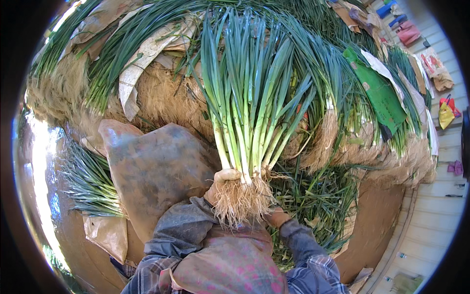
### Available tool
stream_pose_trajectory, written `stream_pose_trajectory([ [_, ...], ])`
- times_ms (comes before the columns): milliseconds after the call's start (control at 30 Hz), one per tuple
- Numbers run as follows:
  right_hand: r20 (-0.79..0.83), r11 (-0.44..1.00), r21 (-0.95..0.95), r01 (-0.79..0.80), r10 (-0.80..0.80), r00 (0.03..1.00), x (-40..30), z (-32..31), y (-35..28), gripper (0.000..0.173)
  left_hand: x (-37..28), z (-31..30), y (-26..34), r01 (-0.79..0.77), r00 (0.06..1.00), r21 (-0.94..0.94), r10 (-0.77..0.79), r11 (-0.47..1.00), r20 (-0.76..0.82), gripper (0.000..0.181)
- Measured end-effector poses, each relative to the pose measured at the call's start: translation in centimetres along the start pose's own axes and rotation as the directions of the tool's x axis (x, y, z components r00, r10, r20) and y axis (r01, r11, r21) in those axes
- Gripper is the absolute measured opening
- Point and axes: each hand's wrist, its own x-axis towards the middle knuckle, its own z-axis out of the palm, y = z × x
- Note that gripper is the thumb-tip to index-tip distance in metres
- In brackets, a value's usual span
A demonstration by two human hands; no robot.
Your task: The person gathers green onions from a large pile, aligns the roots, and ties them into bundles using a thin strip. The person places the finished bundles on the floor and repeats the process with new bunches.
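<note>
My left hand (222,180) is closed around the white stems of a bunch of scallions or young leeks (251,121), just above the roots. Green leaves fan upward and away from me. A mass of pale, dry roots (244,204) hangs over my lap and hides part of both hands. Low on the right of these roots is my right hand (278,217). Its fingers are out of sight behind the roots, so whether it holds anything cannot be told. A stained cloth apron (235,264) with pink spots covers my front.
Stacked scallions (172,92) with matted roots rise ahead. A dirty cloth (165,161) covers something on my left, beside another bunch (93,180). Loose leaf trimmings (315,205) lie on the right. A green sheet (378,92) rests on the stack; a pale panelled wall (433,217) stands far right.
</note>
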Motion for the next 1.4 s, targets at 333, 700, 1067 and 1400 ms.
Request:
stream_pose_trajectory([
  [333, -0.589, 0.073, 0.791, 0.607, 0.356, 0.725, -1.2, -17.7, 0.8, 0.047, 0.2, 1.8, -0.5, -0.042, 0.997, 0.061, 0.046, 0.997, -0.058, 0.053],
  [700, -0.989, 0.995, 0.003, 0.103, -0.013, 0.149, -6.1, -10.5, -4.7, 0.026, -0.1, 1.0, -0.2, 0.038, 0.997, -0.061, -0.034, 0.997, 0.062, 0.062],
  [1067, -0.784, 0.627, 0.583, 0.517, 0.268, 0.560, -5.9, -13.3, -1.7, 0.065, -0.3, 1.2, -0.3, -0.028, 0.999, 0.021, 0.028, 0.999, 0.017, 0.058],
  [1400, -0.739, 0.183, 0.629, 0.755, 0.442, 0.508, -5.4, -13.5, -5.7, 0.024, -0.8, 1.1, -0.5, 0.003, 1.000, -0.045, -0.003, 0.999, 0.006, 0.060],
])
